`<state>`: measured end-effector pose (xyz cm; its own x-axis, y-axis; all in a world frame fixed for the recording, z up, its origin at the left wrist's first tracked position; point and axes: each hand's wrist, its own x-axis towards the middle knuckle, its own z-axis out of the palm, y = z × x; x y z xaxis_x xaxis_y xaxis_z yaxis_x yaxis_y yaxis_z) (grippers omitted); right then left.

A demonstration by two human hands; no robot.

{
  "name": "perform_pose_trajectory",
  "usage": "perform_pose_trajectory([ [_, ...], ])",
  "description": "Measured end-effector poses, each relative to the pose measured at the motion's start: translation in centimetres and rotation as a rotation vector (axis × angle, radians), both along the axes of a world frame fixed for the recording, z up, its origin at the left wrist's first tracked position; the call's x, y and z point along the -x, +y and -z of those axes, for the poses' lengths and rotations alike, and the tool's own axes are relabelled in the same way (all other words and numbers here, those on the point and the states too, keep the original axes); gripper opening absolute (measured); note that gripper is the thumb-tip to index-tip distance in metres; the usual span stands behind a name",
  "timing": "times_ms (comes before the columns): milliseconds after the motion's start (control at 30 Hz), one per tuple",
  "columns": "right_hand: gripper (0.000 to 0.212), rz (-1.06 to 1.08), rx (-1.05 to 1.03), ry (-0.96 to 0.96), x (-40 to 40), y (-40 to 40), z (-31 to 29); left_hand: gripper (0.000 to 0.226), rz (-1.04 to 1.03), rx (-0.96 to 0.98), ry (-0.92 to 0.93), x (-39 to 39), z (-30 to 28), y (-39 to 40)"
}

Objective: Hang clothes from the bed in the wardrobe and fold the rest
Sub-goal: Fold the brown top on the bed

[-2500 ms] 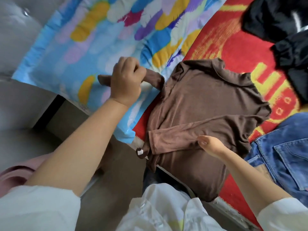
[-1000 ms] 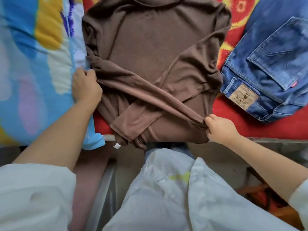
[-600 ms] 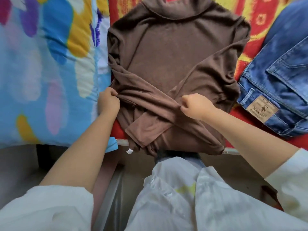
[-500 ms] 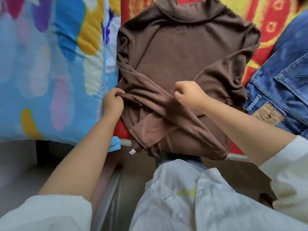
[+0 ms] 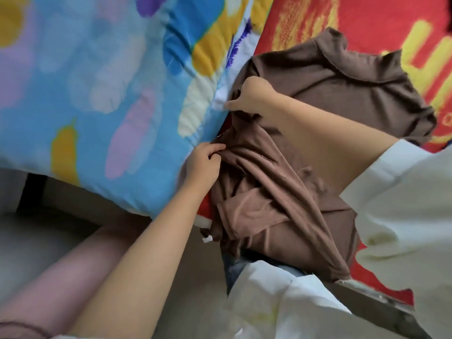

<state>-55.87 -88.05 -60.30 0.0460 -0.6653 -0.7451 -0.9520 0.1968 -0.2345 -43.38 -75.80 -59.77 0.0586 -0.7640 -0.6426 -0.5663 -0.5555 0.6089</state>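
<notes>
Brown top [image 5: 342, 99]: on bed edge, beside quilt [image 5: 110, 94]. Right hand [image 5: 254, 96] has crossed to its left side, pinching cloth; left hand [image 5: 203, 165] grips the sleeve. Fold half-made.

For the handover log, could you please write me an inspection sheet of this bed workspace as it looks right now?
Surface: red patterned bedspread, partly covered.
Job's things: brown top lies on the bedspread, sleeves folded across its body, hem hanging over the bed edge.
Clutter: blue feather-print quilt beside the top.
Grippers: left hand pinches the top's left edge; right hand grips the fabric higher up the same edge.
Cables: nothing seen.
Surroundings: grey floor below the bed.
</notes>
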Motion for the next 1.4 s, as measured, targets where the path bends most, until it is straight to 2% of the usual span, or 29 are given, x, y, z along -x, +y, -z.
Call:
perform_pose_trajectory([
  [67, 0.045, 0.023, -0.009, 0.025, -0.4, -0.5, 0.4, 0.035, -0.021, -0.004, 0.024, 0.1, 0.2, 0.0],
  [100, 0.039, 0.143, 0.009, -0.058, -0.4, -0.9, 0.5, 0.035, -0.044, -0.004, 0.029, 0.1, 0.3, -0.1],
  [200, 0.032, 0.729, 0.114, -0.447, 0.4, -1.8, -0.6, 0.032, -0.18, 0.0, 0.071, 0.4, 0.5, -0.5],
  [267, 0.035, 0.982, 0.083, -0.669, 1.3, -1.2, -1.0, 0.025, -0.27, -0.015, 0.097, 0.9, 0.4, -0.9],
  [300, 0.034, 1.015, 0.034, -0.687, 1.4, -1.0, -1.3, 0.018, -0.324, -0.015, 0.101, 1.3, 0.5, -1.2],
  [333, 0.033, 0.986, -0.009, -0.649, 1.5, -0.3, -1.0, 0.012, -0.328, -0.01, 0.068, 1.4, 0.6, -1.2],
  [400, 0.038, 0.708, -0.03, -0.397, 1.7, 0.3, -0.6, 0.025, -0.271, 0.039, -0.021, 1.7, 1.0, -1.2],
  [467, 0.044, 0.425, 0.052, -0.193, 1.8, 0.2, -0.5, 0.039, -0.214, 0.076, -0.058, 1.7, 1.3, -1.1],
  [533, 0.056, 0.214, 0.153, -0.043, 1.4, -0.2, -1.2, 0.044, -0.172, 0.09, -0.053, 1.4, 1.6, -1.1],
  [667, 0.027, -0.112, 0.253, 0.227, 0.2, -1.2, -1.6, 0.044, -0.112, 0.093, -0.029, 0.8, 1.7, -0.9],
  [767, 0.025, -0.231, 0.183, 0.298, -0.4, -2.1, -2.1, 0.042, -0.102, 0.034, -0.001, 0.6, 2.0, -1.1],
  [833, 0.03, -0.094, 0.093, 0.245, -0.4, -3.0, -2.4, 0.04, -0.147, -0.018, 0.067, 0.4, 2.5, -1.4],
  [867, 0.03, 0.085, 0.019, 0.154, -0.4, -3.5, -2.3, 0.04, -0.181, -0.047, 0.109, 0.2, 2.6, -1.5],
  [967, 0.015, 0.901, -0.142, -0.312, -0.4, -4.4, -1.6, 0.039, -0.25, -0.105, 0.198, -0.1, 3.0, -1.7],
  [1000, 0.017, 1.107, -0.159, -0.453, -0.4, -4.3, -1.1, 0.039, -0.262, -0.118, 0.213, -0.2, 3.0, -1.8],
  [1100, 0.023, 1.436, -0.119, -0.705, -0.5, -2.9, 0.1, 0.037, -0.288, -0.154, 0.253, -0.6, 3.2, -2.0],
  [1167, 0.027, 1.544, -0.104, -0.846, 0.0, -2.3, 0.5, 0.036, -0.298, -0.162, 0.249, -0.9, 3.6, -2.1],
  [1267, 0.026, 1.425, -0.15, -0.952, 1.0, -1.8, 0.7, 0.038, -0.357, -0.167, 0.239, -0.9, 3.9, -2.5],
  [1400, 0.031, 1.146, -0.054, -0.693, 0.9, -2.1, 0.8, 0.033, -0.483, -0.243, 0.271, -0.5, 3.5, -3.3],
])
